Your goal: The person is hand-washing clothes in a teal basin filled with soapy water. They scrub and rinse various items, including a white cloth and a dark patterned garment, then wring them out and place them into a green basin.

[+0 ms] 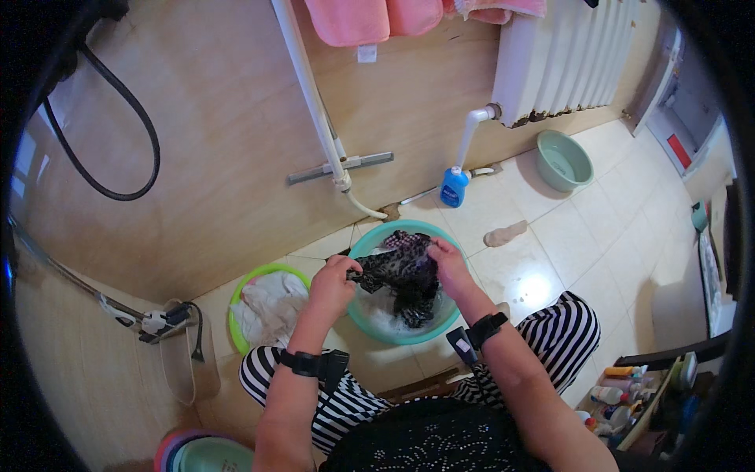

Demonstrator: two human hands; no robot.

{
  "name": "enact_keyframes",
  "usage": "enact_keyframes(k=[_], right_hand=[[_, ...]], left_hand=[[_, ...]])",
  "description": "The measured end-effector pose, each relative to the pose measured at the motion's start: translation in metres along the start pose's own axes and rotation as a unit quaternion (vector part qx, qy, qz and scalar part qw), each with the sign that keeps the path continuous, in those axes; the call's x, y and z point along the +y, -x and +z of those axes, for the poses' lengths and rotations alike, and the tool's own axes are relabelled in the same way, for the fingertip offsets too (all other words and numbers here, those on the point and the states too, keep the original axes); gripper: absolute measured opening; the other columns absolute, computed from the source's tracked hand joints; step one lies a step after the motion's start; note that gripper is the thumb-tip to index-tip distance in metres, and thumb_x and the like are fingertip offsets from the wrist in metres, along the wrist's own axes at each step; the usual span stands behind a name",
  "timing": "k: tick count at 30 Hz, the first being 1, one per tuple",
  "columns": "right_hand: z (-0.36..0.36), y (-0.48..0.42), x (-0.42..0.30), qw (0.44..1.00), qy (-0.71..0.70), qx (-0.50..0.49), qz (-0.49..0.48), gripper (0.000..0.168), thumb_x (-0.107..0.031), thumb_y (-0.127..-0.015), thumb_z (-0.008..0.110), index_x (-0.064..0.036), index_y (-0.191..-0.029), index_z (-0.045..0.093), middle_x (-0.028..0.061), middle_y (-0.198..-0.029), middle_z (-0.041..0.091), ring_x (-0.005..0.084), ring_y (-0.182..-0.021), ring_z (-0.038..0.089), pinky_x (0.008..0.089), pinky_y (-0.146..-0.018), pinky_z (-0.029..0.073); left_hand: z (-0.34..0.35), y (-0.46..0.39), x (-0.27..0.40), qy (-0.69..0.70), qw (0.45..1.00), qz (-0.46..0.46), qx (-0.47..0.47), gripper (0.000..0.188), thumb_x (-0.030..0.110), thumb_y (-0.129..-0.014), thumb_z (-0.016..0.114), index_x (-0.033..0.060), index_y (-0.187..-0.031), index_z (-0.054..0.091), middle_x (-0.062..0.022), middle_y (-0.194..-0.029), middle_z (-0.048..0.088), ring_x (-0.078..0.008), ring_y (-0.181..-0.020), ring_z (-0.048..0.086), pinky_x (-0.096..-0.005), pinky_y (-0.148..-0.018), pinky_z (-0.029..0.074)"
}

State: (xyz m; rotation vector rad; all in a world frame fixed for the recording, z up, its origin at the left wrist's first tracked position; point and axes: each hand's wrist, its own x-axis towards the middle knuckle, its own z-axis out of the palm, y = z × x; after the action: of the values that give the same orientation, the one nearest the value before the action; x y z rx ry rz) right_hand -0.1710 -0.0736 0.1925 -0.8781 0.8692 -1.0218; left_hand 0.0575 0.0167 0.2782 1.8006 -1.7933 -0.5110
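A wet black lace-like garment (407, 280) is stretched between my two hands over a turquoise plastic basin (377, 336). My left hand (334, 283) pinches its left end above the basin's left rim. Its upper right part is gripped by my right hand (449, 265). The garment's lower end hangs down to the suds in the basin. A dark checked cloth (401, 239) shows behind it at the far side. To the left, white and beige cloths (268, 307) lie in a lime-green basin (239, 330).
A blue detergent bottle (453, 187), a beige sock-like cloth (505, 234) and a pale green basin (564, 162) are on the tiled floor. A floor squeegee (365, 161) leans at the wall near a white pipe (309, 88). Bottles crowd a shelf (640, 422) at lower right; stacked basins (206, 451) stand lower left.
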Motion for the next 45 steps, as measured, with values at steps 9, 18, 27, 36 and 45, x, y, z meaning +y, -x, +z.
enact_keyframes(k=[9, 18, 27, 36, 45], right_hand=[[0.032, 0.005, -0.067, 0.991, -0.131, -0.022, -0.004, 0.011, -0.008, -0.088, 0.052, -0.003, -0.096, 0.058, 0.0007, -0.080, 0.060, 0.0098, -0.070, 0.057, 0.0245, -0.067, 0.047], [0.007, 0.019, -0.070, 0.861, 0.479, -0.155, -0.069, 0.046, -0.029, -0.073, 0.074, -0.009, -0.109, 0.052, 0.0085, -0.088, 0.061, 0.0185, -0.081, 0.061, 0.0303, -0.071, 0.048], [-0.040, 0.034, -0.007, 0.511, 0.849, -0.089, -0.099, 0.022, -0.018, -0.072, 0.062, -0.009, -0.092, 0.066, 0.0140, -0.103, 0.059, 0.0313, -0.086, 0.063, 0.0387, -0.075, 0.052], [-0.026, 0.012, -0.035, 0.996, 0.093, -0.010, -0.006, 0.015, -0.007, -0.083, 0.053, -0.002, -0.097, 0.052, 0.0019, -0.081, 0.056, 0.0106, -0.071, 0.052, 0.0244, -0.065, 0.044], [-0.003, 0.012, -0.066, 0.993, 0.097, 0.003, -0.071, 0.014, -0.010, -0.084, 0.057, -0.002, -0.095, 0.058, 0.0013, -0.077, 0.058, 0.0081, -0.067, 0.053, 0.0230, -0.060, 0.045]], left_hand=[[0.010, -0.012, -0.010, 0.272, 0.954, -0.126, 0.014, 0.019, -0.001, -0.074, 0.055, 0.0064, -0.091, 0.056, -0.0100, -0.084, 0.058, -0.0254, -0.079, 0.058, -0.0342, -0.074, 0.047], [0.006, -0.030, -0.051, 0.767, 0.597, -0.157, 0.173, 0.011, -0.001, -0.075, 0.049, 0.0058, -0.083, 0.052, -0.0065, -0.082, 0.057, -0.0220, -0.081, 0.057, -0.0357, -0.076, 0.048], [0.030, -0.042, -0.051, 0.783, 0.542, -0.215, 0.214, 0.014, -0.002, -0.078, 0.048, 0.0059, -0.088, 0.052, -0.0070, -0.085, 0.057, -0.0235, -0.081, 0.058, -0.0386, -0.077, 0.051], [0.017, -0.032, -0.055, 0.570, 0.771, -0.183, 0.218, 0.017, 0.010, -0.077, 0.055, 0.0076, -0.093, 0.055, -0.0015, -0.085, 0.049, -0.0165, -0.076, 0.048, -0.0295, -0.069, 0.043], [0.019, -0.008, 0.020, -0.124, 0.963, -0.094, -0.220, 0.043, 0.032, -0.075, 0.069, 0.0093, -0.110, 0.061, -0.0157, -0.100, 0.062, -0.0349, -0.097, 0.059, -0.0408, -0.083, 0.047]])
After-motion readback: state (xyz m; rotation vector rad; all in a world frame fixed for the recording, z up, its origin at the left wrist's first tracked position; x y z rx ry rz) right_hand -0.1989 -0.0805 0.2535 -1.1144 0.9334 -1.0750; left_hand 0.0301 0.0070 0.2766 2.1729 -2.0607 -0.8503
